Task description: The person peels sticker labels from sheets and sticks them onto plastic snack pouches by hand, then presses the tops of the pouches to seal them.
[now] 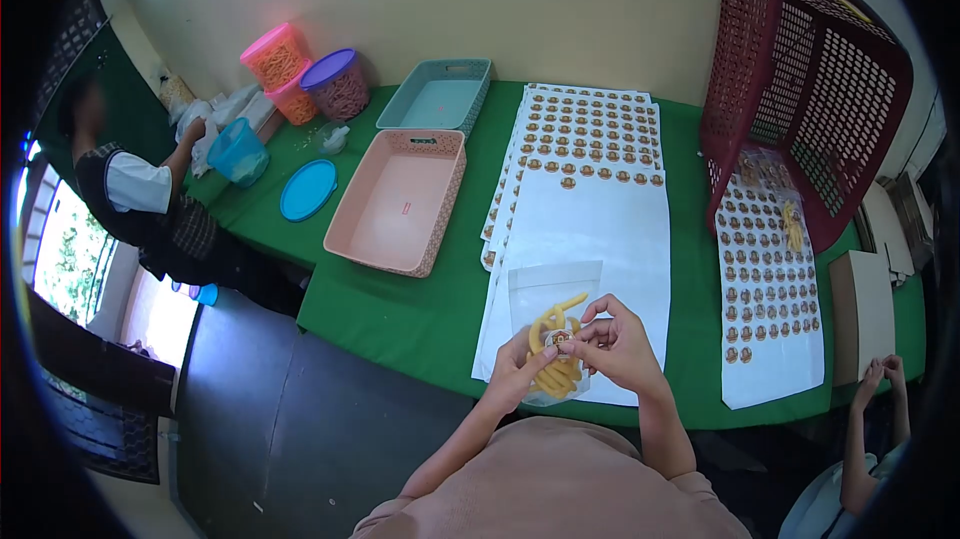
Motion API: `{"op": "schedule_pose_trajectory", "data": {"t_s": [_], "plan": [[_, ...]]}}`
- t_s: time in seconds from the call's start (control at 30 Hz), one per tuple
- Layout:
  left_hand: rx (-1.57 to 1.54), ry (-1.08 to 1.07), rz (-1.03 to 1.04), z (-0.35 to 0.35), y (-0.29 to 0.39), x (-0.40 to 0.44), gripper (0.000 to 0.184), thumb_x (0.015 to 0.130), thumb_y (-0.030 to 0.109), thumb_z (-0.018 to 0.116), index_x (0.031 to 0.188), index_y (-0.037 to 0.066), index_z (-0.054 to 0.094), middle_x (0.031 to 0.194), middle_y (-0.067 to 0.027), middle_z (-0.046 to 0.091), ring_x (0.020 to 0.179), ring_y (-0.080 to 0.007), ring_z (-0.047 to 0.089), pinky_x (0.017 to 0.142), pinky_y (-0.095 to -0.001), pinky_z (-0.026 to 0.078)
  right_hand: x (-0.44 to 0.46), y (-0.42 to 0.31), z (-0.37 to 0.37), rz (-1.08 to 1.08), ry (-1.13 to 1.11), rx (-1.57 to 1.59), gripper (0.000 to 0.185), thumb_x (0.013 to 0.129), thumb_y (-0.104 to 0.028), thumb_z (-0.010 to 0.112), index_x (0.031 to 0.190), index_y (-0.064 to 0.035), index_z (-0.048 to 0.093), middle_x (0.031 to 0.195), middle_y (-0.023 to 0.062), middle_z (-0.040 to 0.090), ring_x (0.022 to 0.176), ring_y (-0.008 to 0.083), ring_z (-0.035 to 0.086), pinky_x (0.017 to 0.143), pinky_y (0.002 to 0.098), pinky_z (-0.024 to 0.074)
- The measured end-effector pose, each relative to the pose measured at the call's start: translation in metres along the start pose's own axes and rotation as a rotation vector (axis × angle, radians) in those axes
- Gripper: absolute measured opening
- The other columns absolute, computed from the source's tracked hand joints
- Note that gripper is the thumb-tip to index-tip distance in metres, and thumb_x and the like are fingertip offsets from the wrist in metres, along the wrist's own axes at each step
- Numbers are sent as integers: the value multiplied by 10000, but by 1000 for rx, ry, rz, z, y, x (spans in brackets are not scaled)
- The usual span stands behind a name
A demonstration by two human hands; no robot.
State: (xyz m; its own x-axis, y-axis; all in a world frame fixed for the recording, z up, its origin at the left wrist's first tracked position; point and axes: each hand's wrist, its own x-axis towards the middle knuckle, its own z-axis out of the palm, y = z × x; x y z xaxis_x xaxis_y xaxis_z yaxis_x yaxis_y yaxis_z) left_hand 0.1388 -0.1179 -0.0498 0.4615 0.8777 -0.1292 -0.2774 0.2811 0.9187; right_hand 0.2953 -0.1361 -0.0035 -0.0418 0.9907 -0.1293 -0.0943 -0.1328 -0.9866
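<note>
A clear plastic pouch (530, 291) with yellow stick-shaped snacks (560, 379) in it is held upright over the sticker sheets. My left hand (512, 371) grips its left side, thumb in front. A round brown-and-white sticker (558, 339) shows on the front of the pouch. My right hand (620, 341) has its fingers bent and pinched at that sticker's right edge; whether the sticker lies fully flat is too small to tell. Beneath is a stack of white sheets (610, 229) with rows of round stickers on the far part and a bare near part.
Pink (390, 209) and teal (440, 99) baskets stand left of the sheets. Beyond are a blue lid (308, 189) and snack tubs (335, 86). Rightward are another sticker sheet (765, 289), a tipped maroon crate (745, 69) and a cardboard box (862, 309). People are at both sides.
</note>
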Motion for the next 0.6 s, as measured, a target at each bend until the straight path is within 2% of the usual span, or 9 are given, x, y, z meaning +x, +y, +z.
{"op": "schedule_pose_trajectory", "data": {"t_s": [0.17, 0.33, 0.43, 0.5, 0.6], "plan": [[7, 27, 29, 2, -1, 1, 358, 802, 159, 536, 1091, -24, 434, 984, -90, 523, 887, -136, 516, 764, -264, 424, 1, 4, 2, -29, 32, -3, 293, 696, -95, 649, 844, -7, 412, 639, 58, 560, 521, 44, 495, 432, 163, 385], [139, 44, 98, 0, -5, 3, 354, 792, 149, 555, 1077, -26, 439, 968, -77, 528, 869, -114, 510, 755, -250, 418, 4, 10, 1, -65, 99, -50, 297, 685, -105, 665, 823, -8, 421, 630, 45, 542, 532, 42, 486, 443, 164, 380], [79, 67, 102, 3, 1, 1, 350, 786, 133, 558, 1075, -26, 441, 958, -73, 531, 865, -111, 513, 758, -248, 416, 6, 13, 2, -142, 160, -170, 328, 671, -144, 688, 815, -13, 425, 610, 20, 515, 509, 38, 448, 452, 170, 368], [39, 44, 84, -1, 0, 2, 351, 788, 131, 553, 1080, -24, 437, 965, -73, 529, 870, -113, 512, 760, -248, 416, 9, 17, 1, -246, 291, -320, 345, 664, -204, 701, 798, -29, 435, 575, -16, 465, 490, 41, 395, 457, 181, 354], [-52, 38, 12, 0, 0, 2, 359, 793, 135, 540, 1096, -20, 426, 983, -75, 521, 887, -118, 508, 767, -249, 413, 12, 33, -5, -208, 195, -313, 301, 701, -246, 671, 726, -32, 461, 536, -37, 417, 485, 39, 345, 444, 190, 327]]}}
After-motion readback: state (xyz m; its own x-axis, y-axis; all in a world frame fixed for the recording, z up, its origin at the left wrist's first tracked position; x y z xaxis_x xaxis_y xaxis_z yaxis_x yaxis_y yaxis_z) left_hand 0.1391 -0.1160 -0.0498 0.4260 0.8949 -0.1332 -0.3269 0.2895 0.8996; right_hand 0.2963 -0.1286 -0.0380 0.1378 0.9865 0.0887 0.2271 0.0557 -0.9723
